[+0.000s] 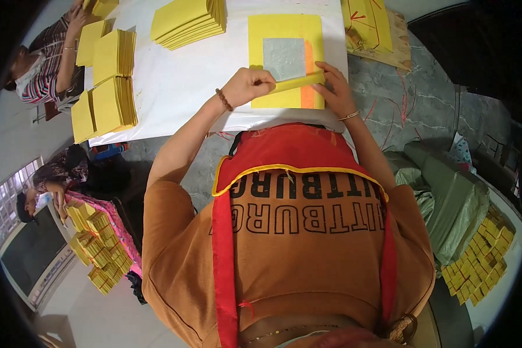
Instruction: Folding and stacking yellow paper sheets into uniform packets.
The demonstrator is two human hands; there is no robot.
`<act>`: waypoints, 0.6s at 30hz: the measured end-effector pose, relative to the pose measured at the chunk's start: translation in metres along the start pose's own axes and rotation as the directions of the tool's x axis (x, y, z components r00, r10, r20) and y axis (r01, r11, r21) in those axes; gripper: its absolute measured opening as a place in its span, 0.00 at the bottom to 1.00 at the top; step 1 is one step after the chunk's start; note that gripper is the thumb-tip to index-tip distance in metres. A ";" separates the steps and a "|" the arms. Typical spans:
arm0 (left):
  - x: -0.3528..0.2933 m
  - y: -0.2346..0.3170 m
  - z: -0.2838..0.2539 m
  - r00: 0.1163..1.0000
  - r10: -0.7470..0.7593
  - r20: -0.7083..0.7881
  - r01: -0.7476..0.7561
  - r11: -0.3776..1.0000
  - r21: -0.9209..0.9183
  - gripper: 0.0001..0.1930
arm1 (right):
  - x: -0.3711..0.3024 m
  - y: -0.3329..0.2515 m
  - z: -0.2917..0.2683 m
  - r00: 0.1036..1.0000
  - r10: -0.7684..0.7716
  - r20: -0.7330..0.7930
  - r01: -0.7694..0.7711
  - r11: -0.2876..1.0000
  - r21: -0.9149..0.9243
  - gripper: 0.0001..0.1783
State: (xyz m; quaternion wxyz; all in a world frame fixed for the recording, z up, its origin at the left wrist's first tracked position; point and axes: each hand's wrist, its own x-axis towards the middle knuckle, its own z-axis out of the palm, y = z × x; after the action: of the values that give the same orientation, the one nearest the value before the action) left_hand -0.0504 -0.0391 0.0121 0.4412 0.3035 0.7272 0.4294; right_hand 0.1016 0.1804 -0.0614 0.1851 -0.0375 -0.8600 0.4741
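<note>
A narrow folded strip of yellow paper (pixel 296 83) slants between my two hands over the near part of a yellow sheet. My left hand (pixel 250 86) is closed at the strip's left end, its fingers curled in a pinch. At the other end my right hand (pixel 334 89) grips the strip between thumb and fingers. Below them, the yellow sheet (pixel 256 52) lies on the white-covered table (pixel 197 75). It carries a silver square (pixel 283 57) and an orange band (pixel 308 52) along its right side. Whether the strip is joined to the sheet, I cannot tell.
Fanned yellow paper (pixel 187 22) lies at the table's far side, and folded yellow stacks (pixel 113 58) line its left edge. Yellow bundles (pixel 368 26) sit on a board at right. Two people work at left, one beside more bundles (pixel 98 243). Green sacking (pixel 446 191) stands at right.
</note>
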 end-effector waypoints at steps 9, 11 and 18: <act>-0.005 -0.011 -0.018 0.858 0.513 0.017 -0.307 0.487 0.817 0.21 | 0.003 -0.004 -0.001 0.998 0.064 0.013 -0.065 0.988 0.138 0.12; -0.003 -0.014 -0.018 0.794 0.607 0.026 -0.299 0.353 0.886 0.16 | 0.007 -0.009 -0.005 0.999 -0.049 -0.022 0.049 0.998 -0.036 0.14; -0.030 0.000 -0.012 0.776 0.622 0.107 -0.388 0.337 0.858 0.15 | 0.001 -0.041 -0.033 0.945 -0.239 0.224 0.287 0.934 -0.214 0.13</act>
State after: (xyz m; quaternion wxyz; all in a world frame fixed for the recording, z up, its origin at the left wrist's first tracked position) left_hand -0.0481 -0.0678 0.0262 -0.0119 0.6341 0.7543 0.1695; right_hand 0.1167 0.1842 -0.0112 0.1562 0.1026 -0.9227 0.3372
